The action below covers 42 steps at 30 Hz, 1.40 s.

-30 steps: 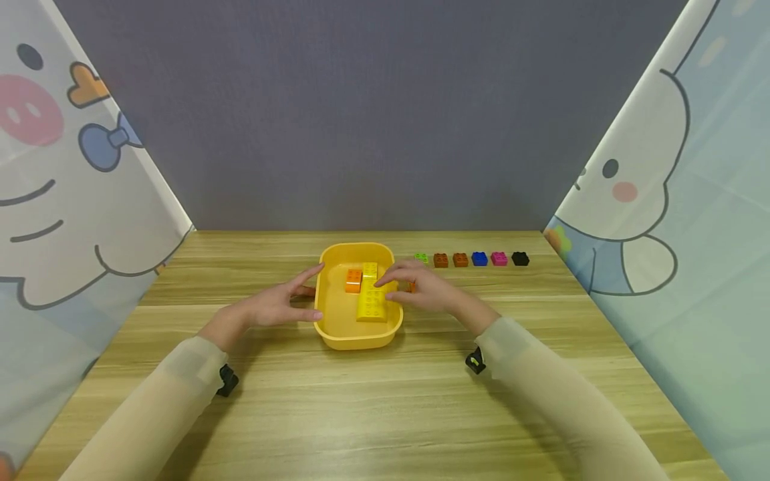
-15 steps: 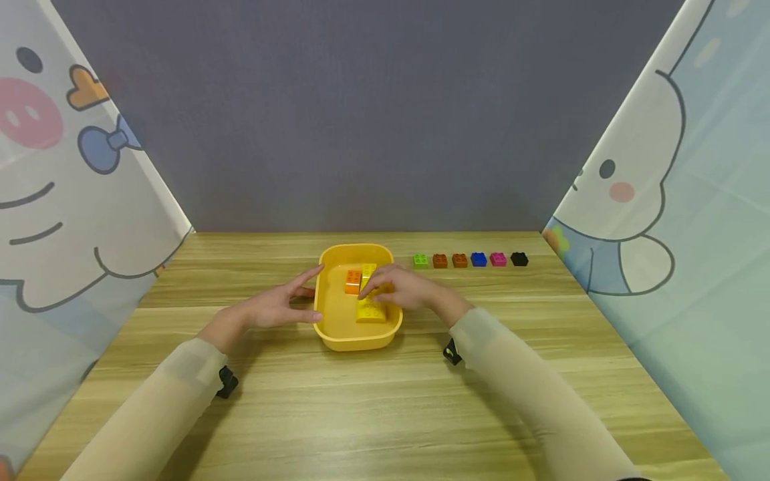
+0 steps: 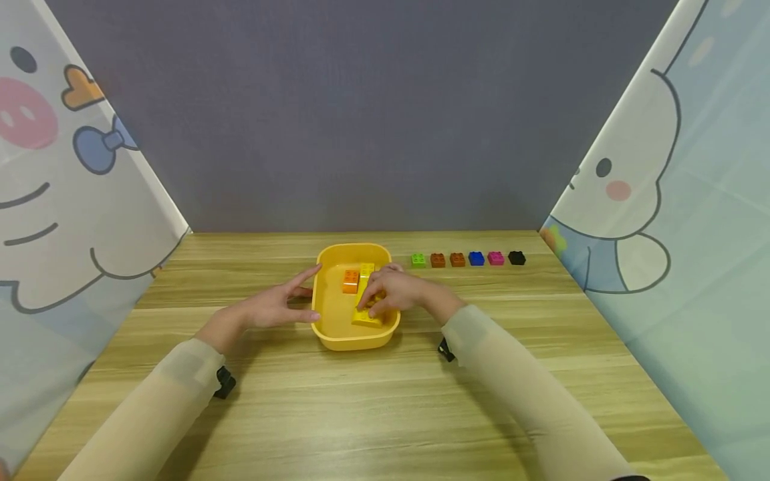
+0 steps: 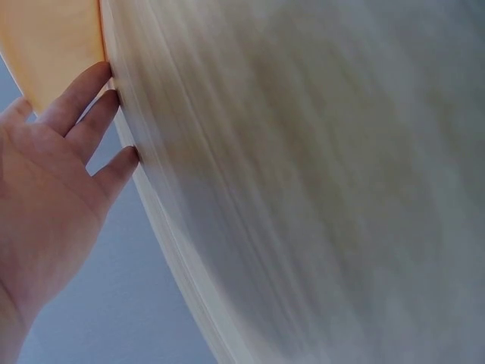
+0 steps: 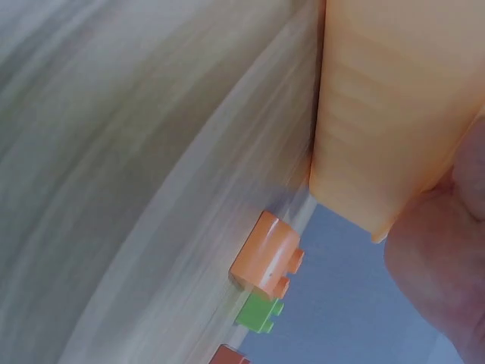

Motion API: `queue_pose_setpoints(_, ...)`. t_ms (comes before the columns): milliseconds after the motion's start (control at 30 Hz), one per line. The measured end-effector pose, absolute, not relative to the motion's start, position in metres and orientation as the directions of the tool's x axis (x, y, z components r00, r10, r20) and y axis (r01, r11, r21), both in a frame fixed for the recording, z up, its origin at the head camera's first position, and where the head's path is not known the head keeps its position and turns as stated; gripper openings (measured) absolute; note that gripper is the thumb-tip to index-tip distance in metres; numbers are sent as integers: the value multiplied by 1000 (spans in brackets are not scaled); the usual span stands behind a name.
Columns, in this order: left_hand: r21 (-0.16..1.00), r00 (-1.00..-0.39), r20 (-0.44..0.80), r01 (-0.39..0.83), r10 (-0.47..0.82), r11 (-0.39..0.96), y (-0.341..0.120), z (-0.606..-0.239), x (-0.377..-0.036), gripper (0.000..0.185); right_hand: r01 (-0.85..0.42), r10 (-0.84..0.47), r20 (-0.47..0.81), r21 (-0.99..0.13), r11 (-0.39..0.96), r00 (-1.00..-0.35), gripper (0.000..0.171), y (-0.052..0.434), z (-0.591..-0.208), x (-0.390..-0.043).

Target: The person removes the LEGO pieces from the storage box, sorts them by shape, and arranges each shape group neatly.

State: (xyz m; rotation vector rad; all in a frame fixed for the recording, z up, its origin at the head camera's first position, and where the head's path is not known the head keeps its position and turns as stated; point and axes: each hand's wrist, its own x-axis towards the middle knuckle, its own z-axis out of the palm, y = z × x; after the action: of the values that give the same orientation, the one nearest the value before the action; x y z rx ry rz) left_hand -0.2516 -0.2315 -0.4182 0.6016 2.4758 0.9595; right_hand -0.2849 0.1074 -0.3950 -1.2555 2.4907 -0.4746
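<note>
A yellow tray (image 3: pixel 351 341) sits at the table's middle. In it lie an orange brick (image 3: pixel 351 280), a small yellow brick (image 3: pixel 367 270) and a long yellow brick (image 3: pixel 364 318). My right hand (image 3: pixel 377 302) reaches into the tray, and its curled fingers grip the long yellow brick. My left hand (image 3: pixel 301 299) rests with straight fingers against the tray's left wall. In the left wrist view the left hand (image 4: pixel 61 189) touches the tray (image 4: pixel 53 38) with its fingertips. The right wrist view shows the tray's outer wall (image 5: pixel 379 114) and part of my right hand (image 5: pixel 447 265).
A row of small bricks lies right of the tray: green (image 3: pixel 418 260), brown (image 3: pixel 438 260), another brown (image 3: pixel 457 259), blue (image 3: pixel 476 258), pink (image 3: pixel 496 258), black (image 3: pixel 517 257). An orange brick (image 5: pixel 267 254) lies beside the tray wall. Cartoon-printed curtains flank the table; a grey wall backs it.
My right hand has moved left from the tray's right rim into the tray and closed its fingers on the long yellow brick. The left hand has stayed at the tray's left side.
</note>
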Motion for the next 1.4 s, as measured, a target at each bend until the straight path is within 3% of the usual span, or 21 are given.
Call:
queue_pose_setpoints(600,714,-810,-216,250,545,654,-231,-418,-251,113,-685,-763,-201,-345,642,-614,44,102,-392,-281)
queue_pose_setpoints(1067,713,-815,-214,247,539,656,-231,-420,-252,113,-705,-761,-207,-289,648,-615,37,99,-388,-278)
queue_pose_setpoints(1400,713,-819,-222,234,530,661,-233,-420,-251,112,-661,-780,-110,-466,588,-616,34,105,-397,-283)
